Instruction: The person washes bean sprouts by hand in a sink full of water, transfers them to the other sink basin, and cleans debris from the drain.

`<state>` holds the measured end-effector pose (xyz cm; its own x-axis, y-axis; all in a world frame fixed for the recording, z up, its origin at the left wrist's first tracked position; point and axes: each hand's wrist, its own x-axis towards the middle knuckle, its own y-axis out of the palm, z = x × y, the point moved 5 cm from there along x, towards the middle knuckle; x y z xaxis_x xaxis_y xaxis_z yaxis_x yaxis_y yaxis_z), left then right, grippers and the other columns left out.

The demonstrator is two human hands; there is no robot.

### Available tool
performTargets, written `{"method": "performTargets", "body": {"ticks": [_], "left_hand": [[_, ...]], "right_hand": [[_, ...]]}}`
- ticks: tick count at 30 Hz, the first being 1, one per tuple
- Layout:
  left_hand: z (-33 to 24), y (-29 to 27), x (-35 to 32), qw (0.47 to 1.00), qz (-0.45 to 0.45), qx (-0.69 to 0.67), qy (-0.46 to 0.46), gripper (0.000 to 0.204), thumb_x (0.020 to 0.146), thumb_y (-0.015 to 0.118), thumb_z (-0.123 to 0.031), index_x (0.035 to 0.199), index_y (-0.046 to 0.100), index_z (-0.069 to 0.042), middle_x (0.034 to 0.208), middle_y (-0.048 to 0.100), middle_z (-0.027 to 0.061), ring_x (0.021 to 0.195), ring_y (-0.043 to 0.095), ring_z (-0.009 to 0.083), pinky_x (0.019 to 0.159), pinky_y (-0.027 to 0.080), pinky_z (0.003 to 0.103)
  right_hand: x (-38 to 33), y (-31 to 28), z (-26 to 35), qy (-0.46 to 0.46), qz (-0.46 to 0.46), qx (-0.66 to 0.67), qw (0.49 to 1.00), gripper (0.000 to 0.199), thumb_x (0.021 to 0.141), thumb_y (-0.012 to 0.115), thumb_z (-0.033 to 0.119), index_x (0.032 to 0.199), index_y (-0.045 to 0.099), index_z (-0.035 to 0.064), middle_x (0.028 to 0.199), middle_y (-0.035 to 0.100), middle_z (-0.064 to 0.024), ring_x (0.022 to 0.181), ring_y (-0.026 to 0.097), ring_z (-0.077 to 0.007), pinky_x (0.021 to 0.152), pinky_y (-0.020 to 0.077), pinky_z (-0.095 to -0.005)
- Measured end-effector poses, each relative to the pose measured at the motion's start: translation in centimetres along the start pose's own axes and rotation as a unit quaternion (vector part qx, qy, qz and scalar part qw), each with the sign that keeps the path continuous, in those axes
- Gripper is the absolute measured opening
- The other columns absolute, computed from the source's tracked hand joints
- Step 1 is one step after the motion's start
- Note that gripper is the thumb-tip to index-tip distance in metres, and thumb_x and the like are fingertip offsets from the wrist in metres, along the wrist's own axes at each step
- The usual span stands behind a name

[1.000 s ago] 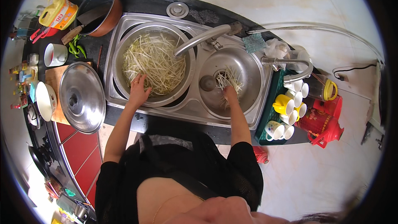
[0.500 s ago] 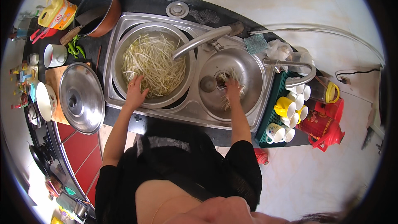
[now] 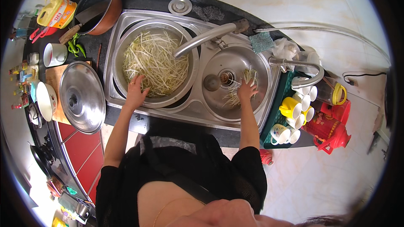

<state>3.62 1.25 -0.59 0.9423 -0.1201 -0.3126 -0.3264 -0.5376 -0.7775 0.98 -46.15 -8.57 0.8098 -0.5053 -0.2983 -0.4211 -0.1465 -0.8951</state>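
A large metal basin [image 3: 193, 65] sits in the left sink bowl, heaped with bean sprouts [image 3: 155, 63]. My left hand [image 3: 136, 93] lies at the basin's near left rim, fingers spread against the edge of the pile. Inside the right sink bowl [image 3: 263, 65], my right hand [image 3: 247, 91] is open over a small bunch of loose sprouts [image 3: 231, 97]. Its fingers are apart and touch the strands, which stick out on both sides of it. Left of that hand are the drain strainer [image 3: 227, 78] and a small round metal cup or cap [image 3: 211, 82].
A curved faucet [image 3: 206, 38] reaches over the basin. On the right, cups [image 3: 290, 107] stand in a green rack [image 3: 269, 131], near a red thermos [image 3: 326, 128]. Leftward are a metal lid [image 3: 82, 96], green peppers [image 3: 75, 48] and a pot [image 3: 110, 14] with a cleaver [image 3: 90, 12].
My right hand has moved right, away from the drain, and its fingers have spread. The loose sprouts have shifted right with it, uncovering the strainer. My left hand has barely moved.
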Motion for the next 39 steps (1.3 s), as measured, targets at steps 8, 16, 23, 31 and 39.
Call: {"method": "performTargets", "body": {"ticks": [8, 16, 23, 31, 39], "left_hand": [[-0.6, -0.6, 0.1, 1.0, -0.024, -0.003, 0.0, 0.055, 0.07, 0.061, -0.014, 0.119, 0.037, -0.009, 0.123, 0.035, 0.0195, 0.113, 0.033, 0.0359, 0.094, 0.028, 0.039], [0.6, -0.8, 0.1, 1.0, -0.007, -0.013, -0.014, 0.057, 0.07, 0.062, -0.016, 0.12, 0.036, -0.008, 0.124, 0.032, 0.0211, 0.114, 0.032, 0.036, 0.094, 0.028, 0.039], [0.6, -0.4, -0.3, 0.999, -0.014, -0.027, -0.013, 0.058, 0.07, 0.062, -0.016, 0.121, 0.035, -0.008, 0.124, 0.032, 0.0214, 0.113, 0.032, 0.0368, 0.094, 0.029, 0.039], [0.2, -1.6, -0.5, 0.999, -0.017, -0.017, -0.029, 0.059, 0.071, 0.061, -0.016, 0.122, 0.033, -0.009, 0.125, 0.031, 0.0222, 0.115, 0.031, 0.0367, 0.095, 0.028, 0.039], [0.3, -1.0, -0.6, 0.999, -0.022, -0.013, -0.022, 0.059, 0.071, 0.061, -0.016, 0.122, 0.033, -0.008, 0.124, 0.032, 0.0225, 0.115, 0.031, 0.0361, 0.095, 0.028, 0.039]], "right_hand": [[1.2, 2.3, 3.9, -0.213, -0.047, 0.158, 0.963, 0.033, 0.071, 0.048, 0.011, 0.103, 0.053, 0.0173, 0.105, 0.05, -0.0067, 0.101, 0.043, -0.0285, 0.08, 0.0345, -0.045], [-0.1, 5.9, 0.8, -0.236, 0.072, 0.124, 0.961, 0.012, 0.071, 0.049, 0.014, 0.071, 0.057, 0.006, 0.072, 0.057, -0.0136, 0.075, 0.055, -0.032, 0.065, 0.0434, -0.0421], [0.1, 2.9, 3.7, -0.262, 0.011, 0.231, 0.937, 0.02, 0.068, 0.058, 0.016, 0.084, 0.056, 0.0056, 0.077, 0.056, -0.016, 0.077, 0.054, -0.032, 0.067, 0.0435, -0.0411], [-5.4, -2.8, 11.4, -0.269, -0.039, 0.159, 0.949, 0.074, 0.053, 0.074, 0.025, 0.115, 0.038, 0.0131, 0.102, 0.049, -0.017, 0.088, 0.05, -0.033, 0.077, 0.0416, -0.0381], [1.3, 6.1, 5.9, -0.16, 0.083, 0.511, 0.841, 0.05, 0.059, 0.069, 0.015, 0.102, 0.047, 0.0065, 0.091, 0.048, -0.0168, 0.081, 0.05, -0.0327, 0.07, 0.042, -0.0378]]}}
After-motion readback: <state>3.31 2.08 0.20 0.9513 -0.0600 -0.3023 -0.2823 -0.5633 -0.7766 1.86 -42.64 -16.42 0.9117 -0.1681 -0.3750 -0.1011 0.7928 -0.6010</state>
